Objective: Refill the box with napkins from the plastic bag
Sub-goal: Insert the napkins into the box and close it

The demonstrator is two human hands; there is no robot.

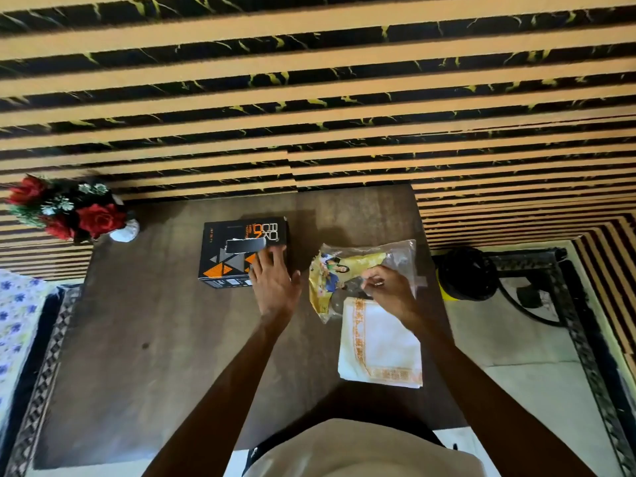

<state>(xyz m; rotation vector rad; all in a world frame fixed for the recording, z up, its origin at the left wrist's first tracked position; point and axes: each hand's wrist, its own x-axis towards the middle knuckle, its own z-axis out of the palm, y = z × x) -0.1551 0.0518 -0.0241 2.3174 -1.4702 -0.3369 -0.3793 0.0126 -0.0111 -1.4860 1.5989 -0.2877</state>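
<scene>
A black box (237, 247) with orange triangles and a slot in its top lies on the brown table (155, 339). My left hand (275, 284) rests flat with spread fingers on the box's near right corner. To the right lies a clear and yellow plastic bag (347, 266). A stack of white napkins (380, 342) with orange borders sticks out of its near end. My right hand (389, 290) pinches the bag's plastic just above the napkins.
A vase of red flowers (74, 211) stands at the table's far left corner. A striped black and tan wall (309, 98) runs behind the table. A black and yellow object (468, 273) sits on the floor to the right. Patterned fabric (17, 321) lies at the left.
</scene>
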